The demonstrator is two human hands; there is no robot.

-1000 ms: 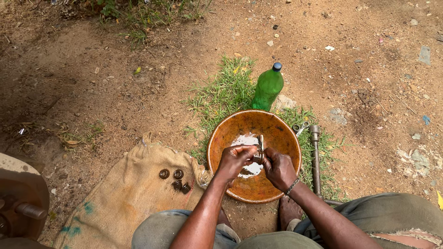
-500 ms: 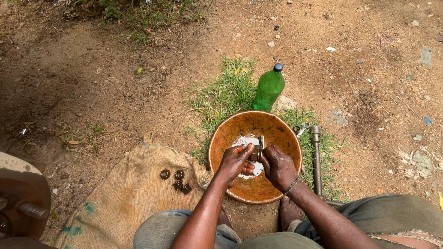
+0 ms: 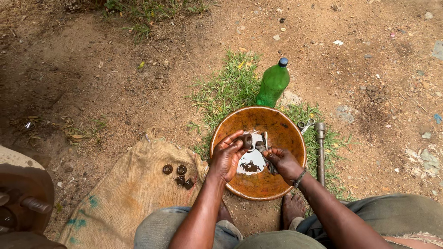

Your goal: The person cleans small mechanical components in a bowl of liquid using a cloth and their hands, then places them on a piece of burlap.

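**Washing a dark ring nut over the basin**

Held in the left hand, fingers curled narrow around it: a dark ring nut, lifted just above the orange basin and above the shallow pool of liquid in its bottom. Clasped in the right hand, also closed: a thin pale tool, maybe a small brush, touching or almost touching the nut; hard to say which.

To do this step well, judging from the pose:
- Keep the nut over the basin, so that drips and any slip fall inside and not on the dirt.
- Pinch only the outer rim, to leave the hole free for the tool.
- Turn the nut little by little, working all around, inside and outside.
- Dip again in the liquid when dry.
- Put nothing wet on the bare ground; better on the sack, beside the four similar nuts lying there.

About direction: short and round, so no real long axis for the nut. Seems to stand on edge, with the hole looking sideways toward the right hand, but too small to tell surely. Different for the tool: long axis away from the body, tip toward the green bottle.
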